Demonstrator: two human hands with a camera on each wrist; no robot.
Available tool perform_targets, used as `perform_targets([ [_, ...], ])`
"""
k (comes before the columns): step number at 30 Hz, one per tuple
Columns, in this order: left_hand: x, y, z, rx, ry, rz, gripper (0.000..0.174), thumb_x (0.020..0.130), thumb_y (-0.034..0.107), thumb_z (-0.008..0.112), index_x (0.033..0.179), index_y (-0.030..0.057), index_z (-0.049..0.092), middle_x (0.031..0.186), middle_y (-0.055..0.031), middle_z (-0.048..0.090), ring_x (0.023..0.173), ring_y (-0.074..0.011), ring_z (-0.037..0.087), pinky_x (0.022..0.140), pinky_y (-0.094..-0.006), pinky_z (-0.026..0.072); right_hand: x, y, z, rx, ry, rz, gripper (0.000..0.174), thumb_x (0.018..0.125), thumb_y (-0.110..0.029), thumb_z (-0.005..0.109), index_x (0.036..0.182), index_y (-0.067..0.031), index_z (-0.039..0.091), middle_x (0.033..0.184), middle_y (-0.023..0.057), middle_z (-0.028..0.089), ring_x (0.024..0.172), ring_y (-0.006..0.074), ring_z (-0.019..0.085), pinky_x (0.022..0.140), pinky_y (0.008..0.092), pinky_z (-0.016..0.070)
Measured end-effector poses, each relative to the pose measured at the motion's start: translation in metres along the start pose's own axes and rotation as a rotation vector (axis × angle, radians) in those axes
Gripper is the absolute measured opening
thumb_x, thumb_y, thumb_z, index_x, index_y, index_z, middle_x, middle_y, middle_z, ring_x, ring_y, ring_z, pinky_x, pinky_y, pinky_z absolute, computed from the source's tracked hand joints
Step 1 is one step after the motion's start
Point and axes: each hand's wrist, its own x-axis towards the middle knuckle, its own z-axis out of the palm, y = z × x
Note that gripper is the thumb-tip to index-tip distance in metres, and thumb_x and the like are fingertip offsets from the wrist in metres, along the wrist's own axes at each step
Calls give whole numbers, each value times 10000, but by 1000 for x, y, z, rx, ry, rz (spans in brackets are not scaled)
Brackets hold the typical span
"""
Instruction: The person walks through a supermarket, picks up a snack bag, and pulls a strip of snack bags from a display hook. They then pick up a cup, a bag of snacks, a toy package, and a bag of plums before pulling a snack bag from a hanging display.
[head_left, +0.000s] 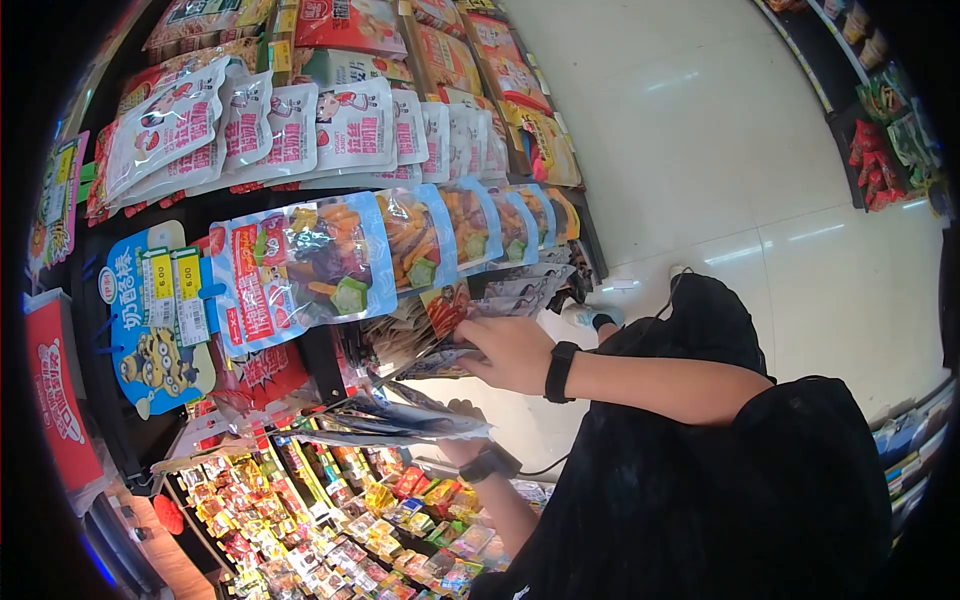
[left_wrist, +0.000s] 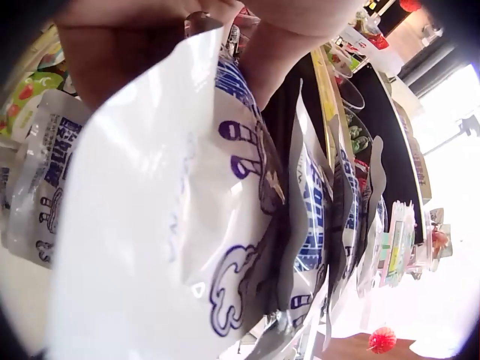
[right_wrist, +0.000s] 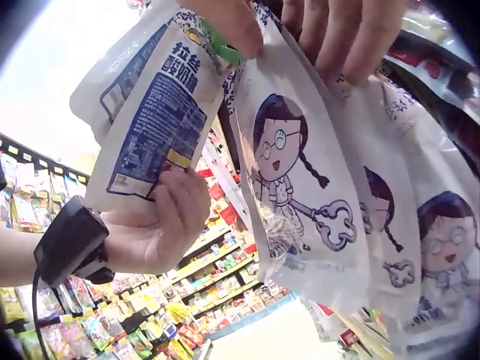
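Several flat, glossy plastic pouches (right_wrist: 300,176) hang beneath curled fingers (right_wrist: 346,34).

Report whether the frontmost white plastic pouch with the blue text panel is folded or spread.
Spread: in the right wrist view, the left hand holds the pouch, its printed face unfolded.

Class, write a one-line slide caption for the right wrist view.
Left hand holding blue-panelled pouches, right hand gripping a cartoon-girl pouch.
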Motion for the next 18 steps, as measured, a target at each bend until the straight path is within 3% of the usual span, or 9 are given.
perform_targets([
  [1,-1,0,9,-221,-73,-67,148,860,210,581,942,87,592,723,3,493,662,-114,419,599,-244,385,1,-2,-2,6,-17,27,243,795,-188,653,943,-51,518,890,114,556,808,317,588,664,403,485],
  [2,-2,1,14,-213,-87,-74,144,861,209,584,940,89,590,713,12,474,657,-103,409,591,-231,373,1,-3,-2,12,-34,54,239,791,-187,657,935,-55,519,877,110,557,801,317,585,661,402,484],
  [5,-2,2,17,-211,-131,-97,134,864,209,592,933,94,581,697,31,438,642,-79,387,570,-206,348,2,1,3,22,190,-134,225,781,-153,642,931,-56,505,839,93,536,817,302,570,652,398,484],
  [7,0,2,12,-244,-162,-113,132,863,211,593,928,97,573,703,32,439,634,-77,389,563,-205,348,3,2,4,29,181,-124,213,774,-134,647,904,-59,496,838,91,524,810,295,563,643,393,479],
  [10,-4,3,14,-248,-26,-96,134,862,214,598,920,100,558,711,32,444,624,-76,387,551,-210,347,0,1,7,31,148,-88,211,765,-119,654,883,-62,489,861,96,517,801,291,558,636,391,473],
  [11,-8,4,22,-186,109,-62,126,862,207,593,922,103,554,709,34,439,624,-74,387,543,-209,344,-1,0,7,29,137,-73,213,761,-117,656,879,-63,487,873,99,517,798,291,558,635,391,471],
  [18,-3,5,6,-250,-27,-126,112,869,192,575,943,110,556,706,43,427,620,-73,380,543,-204,348,-6,-5,16,130,164,45,231,746,-141,703,872,-59,527,790,74,576,708,275,602,597,369,485],
])
